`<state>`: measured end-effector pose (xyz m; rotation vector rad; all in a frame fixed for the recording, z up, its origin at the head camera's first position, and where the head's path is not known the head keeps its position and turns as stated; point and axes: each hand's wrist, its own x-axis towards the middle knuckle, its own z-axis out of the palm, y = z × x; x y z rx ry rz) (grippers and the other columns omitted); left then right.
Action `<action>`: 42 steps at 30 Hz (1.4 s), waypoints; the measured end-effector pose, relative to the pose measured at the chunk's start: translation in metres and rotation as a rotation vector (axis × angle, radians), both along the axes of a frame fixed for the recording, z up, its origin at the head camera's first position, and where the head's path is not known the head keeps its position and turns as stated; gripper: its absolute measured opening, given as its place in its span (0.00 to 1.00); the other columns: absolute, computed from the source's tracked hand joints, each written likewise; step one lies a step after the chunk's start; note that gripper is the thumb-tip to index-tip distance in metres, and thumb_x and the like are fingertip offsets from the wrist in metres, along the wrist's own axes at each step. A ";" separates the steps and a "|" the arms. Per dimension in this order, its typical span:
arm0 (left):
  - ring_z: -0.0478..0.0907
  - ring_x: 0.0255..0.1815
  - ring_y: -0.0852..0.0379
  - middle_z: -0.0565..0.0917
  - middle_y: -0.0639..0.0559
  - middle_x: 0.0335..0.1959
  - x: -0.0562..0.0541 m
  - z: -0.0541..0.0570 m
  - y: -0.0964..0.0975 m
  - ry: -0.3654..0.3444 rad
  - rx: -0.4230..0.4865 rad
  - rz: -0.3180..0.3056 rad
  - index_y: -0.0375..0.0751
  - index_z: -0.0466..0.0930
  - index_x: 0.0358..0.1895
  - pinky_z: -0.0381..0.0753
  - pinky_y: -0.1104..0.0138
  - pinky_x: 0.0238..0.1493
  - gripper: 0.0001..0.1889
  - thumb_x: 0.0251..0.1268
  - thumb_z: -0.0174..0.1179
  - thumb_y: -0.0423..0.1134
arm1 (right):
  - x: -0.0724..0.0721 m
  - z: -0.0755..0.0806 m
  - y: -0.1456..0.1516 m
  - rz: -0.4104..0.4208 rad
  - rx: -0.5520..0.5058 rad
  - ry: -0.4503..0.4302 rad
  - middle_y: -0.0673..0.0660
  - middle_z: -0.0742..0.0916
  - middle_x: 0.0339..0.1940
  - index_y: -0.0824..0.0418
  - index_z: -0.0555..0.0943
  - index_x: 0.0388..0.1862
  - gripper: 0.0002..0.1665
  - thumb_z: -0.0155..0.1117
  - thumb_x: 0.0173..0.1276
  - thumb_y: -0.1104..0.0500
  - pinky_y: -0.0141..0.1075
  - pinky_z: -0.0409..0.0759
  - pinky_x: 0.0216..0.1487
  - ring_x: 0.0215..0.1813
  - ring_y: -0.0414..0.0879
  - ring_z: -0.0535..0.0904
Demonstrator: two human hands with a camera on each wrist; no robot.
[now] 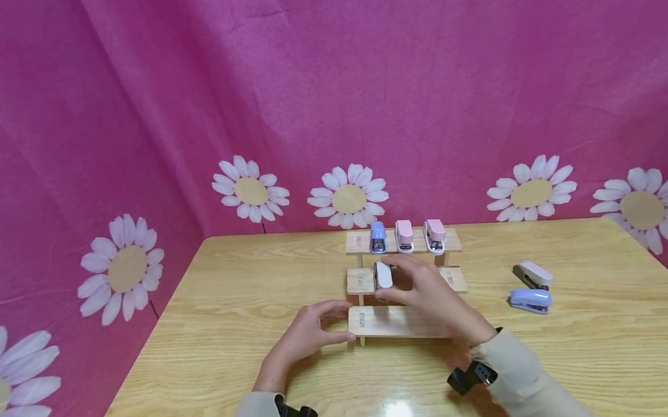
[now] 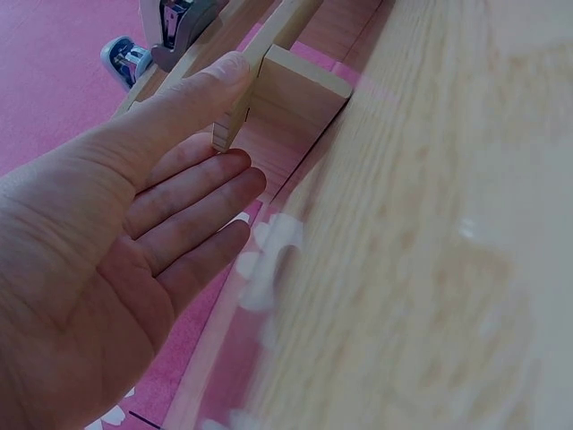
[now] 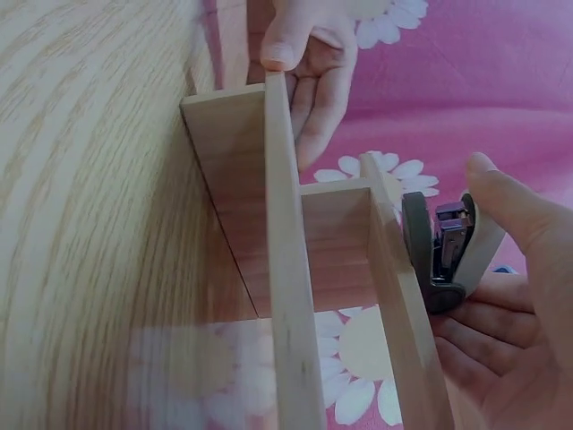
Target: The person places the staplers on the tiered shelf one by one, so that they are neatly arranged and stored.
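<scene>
My right hand (image 1: 427, 287) holds a small white-and-grey stapler (image 3: 443, 242) between thumb and fingers. This stapler (image 1: 383, 276) is at the left part of the middle step of a three-step wooden stand (image 1: 400, 320). With my left hand (image 1: 308, 333) I hold the left end of the lowest step, thumb at the front edge and fingers toward the back. The left wrist view shows the thumb against the board end (image 2: 235, 116) and the other fingers extended. Along the top step stand a blue stapler (image 1: 378, 238) and two pink staplers (image 1: 404, 234).
On the table (image 1: 246, 285) right of the stand lie another white-and-grey stapler (image 1: 533, 274) and a blue stapler (image 1: 530, 300), close together. A pink curtain (image 1: 419, 99) with white flowers hangs behind the table and along its left side.
</scene>
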<state>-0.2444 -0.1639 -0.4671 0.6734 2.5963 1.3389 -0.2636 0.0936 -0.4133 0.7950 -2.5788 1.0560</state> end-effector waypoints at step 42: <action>0.79 0.62 0.50 0.82 0.48 0.60 0.002 0.003 0.002 -0.037 -0.013 0.021 0.44 0.76 0.63 0.74 0.52 0.70 0.32 0.55 0.72 0.50 | 0.015 0.001 0.019 0.000 0.001 0.124 0.63 0.84 0.59 0.65 0.78 0.61 0.32 0.74 0.59 0.56 0.53 0.79 0.63 0.62 0.58 0.80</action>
